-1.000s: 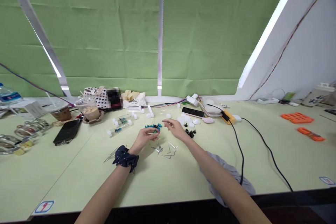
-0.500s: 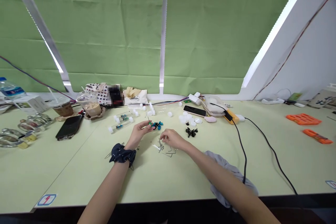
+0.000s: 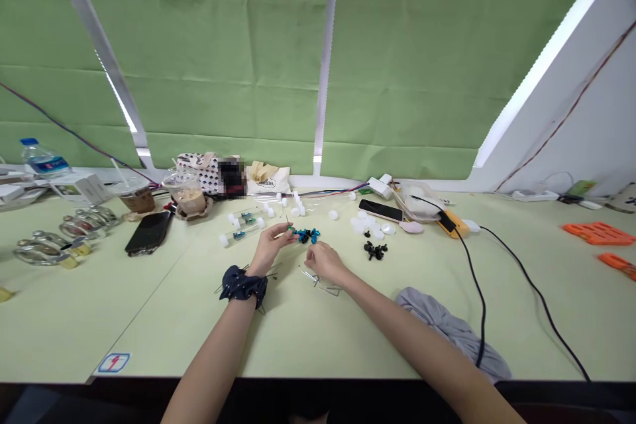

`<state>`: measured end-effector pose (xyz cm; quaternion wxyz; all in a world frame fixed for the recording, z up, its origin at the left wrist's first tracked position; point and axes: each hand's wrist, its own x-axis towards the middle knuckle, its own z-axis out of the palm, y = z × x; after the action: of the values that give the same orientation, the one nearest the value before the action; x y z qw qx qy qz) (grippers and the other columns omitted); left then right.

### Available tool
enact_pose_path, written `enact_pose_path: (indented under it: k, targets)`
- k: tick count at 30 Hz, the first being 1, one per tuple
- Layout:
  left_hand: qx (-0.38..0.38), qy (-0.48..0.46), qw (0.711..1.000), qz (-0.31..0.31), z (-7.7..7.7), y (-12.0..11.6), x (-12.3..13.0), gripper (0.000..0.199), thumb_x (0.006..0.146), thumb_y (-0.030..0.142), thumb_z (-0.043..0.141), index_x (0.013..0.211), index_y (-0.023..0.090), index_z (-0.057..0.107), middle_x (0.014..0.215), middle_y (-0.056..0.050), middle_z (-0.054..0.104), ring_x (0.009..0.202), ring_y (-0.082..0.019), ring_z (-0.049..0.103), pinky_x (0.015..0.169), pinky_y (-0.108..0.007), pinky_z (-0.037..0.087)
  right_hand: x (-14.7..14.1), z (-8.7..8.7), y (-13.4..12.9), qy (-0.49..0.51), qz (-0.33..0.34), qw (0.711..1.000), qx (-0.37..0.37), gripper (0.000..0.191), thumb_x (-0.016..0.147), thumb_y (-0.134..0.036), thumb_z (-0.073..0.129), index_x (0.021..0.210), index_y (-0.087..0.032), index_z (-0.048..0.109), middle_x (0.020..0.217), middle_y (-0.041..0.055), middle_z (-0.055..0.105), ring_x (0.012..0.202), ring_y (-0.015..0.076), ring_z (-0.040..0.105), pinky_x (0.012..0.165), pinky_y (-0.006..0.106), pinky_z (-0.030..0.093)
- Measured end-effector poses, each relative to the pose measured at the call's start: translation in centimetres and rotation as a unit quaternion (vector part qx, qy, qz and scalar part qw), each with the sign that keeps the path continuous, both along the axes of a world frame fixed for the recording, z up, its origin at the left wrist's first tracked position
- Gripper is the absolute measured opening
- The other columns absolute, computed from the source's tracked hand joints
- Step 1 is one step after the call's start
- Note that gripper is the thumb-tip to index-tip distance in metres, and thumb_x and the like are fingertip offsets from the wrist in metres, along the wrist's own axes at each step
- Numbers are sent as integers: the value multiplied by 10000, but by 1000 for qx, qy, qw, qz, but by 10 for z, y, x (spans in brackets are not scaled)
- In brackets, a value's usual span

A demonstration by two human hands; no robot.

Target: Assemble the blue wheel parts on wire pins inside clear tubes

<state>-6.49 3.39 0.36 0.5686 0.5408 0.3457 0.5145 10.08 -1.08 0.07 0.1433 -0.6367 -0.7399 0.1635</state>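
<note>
My left hand is closed in a pinch on a small green part, and a thin metal rod stands up from it. Close by on the right lies a pile of small blue and black parts. My right hand is just below that pile, its fingers drawn together; whatever they hold is hidden. Under and beside it lie several L-shaped metal keys and short metal pins. Clear tubes with white caps, some with blue-green parts inside, rest beyond my left hand.
Black knob-like parts and white round caps lie to the right, near a phone. A black cable runs past a grey cloth. On the left are another phone and drink cups.
The view has turned slightly left, so the table's things sit further right. My right hand has come nearer my left, and its fingers have closed up from over the metal keys.
</note>
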Motion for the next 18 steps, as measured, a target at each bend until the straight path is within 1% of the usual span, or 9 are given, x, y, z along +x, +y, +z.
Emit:
enact_pose_path:
  k: [3, 6, 9, 13, 18]
  targets:
    - [-5, -7, 1000, 4, 1, 1, 1, 444, 669, 377, 695, 1013, 108, 612, 905, -99, 682, 816, -221, 660, 886, -434, 472, 3, 0, 2, -28, -56, 998, -32, 121, 805, -259, 526, 829, -165, 599, 928, 89, 624, 883, 193, 579, 677, 251, 371]
    - [-2, -13, 1000, 2, 0, 2, 1, 437, 664, 371, 700, 1003, 109, 615, 905, -98, 679, 804, -214, 660, 882, -430, 473, 5, -1, 4, -47, -68, 995, -57, 122, 770, -254, 564, 834, -154, 594, 948, 110, 629, 891, 209, 591, 665, 248, 383]
    - [-1, -17, 1000, 0, -3, 4, 0, 440, 659, 373, 703, 1000, 109, 618, 916, -99, 676, 793, -210, 660, 872, -428, 478, 3, -2, 6, -59, -70, 994, -67, 141, 744, -251, 587, 840, -148, 596, 949, 126, 631, 887, 228, 599, 656, 256, 396]
    - [3, -14, 1000, -7, -7, 7, 0, 448, 667, 384, 695, 1011, 108, 615, 938, -104, 671, 799, -213, 659, 871, -431, 479, -5, -4, 7, -71, -59, 993, -69, 135, 744, -199, 570, 869, -157, 599, 974, 139, 626, 886, 245, 602, 645, 270, 405]
    - [0, -1, 1000, -6, -7, 5, 0, 480, 654, 410, 698, 1016, 106, 614, 969, -112, 664, 801, -212, 656, 868, -430, 482, -9, -7, 8, -72, -23, 994, -74, 84, 732, -136, 551, 781, -146, 619, 953, 158, 628, 852, 256, 605, 617, 271, 399]
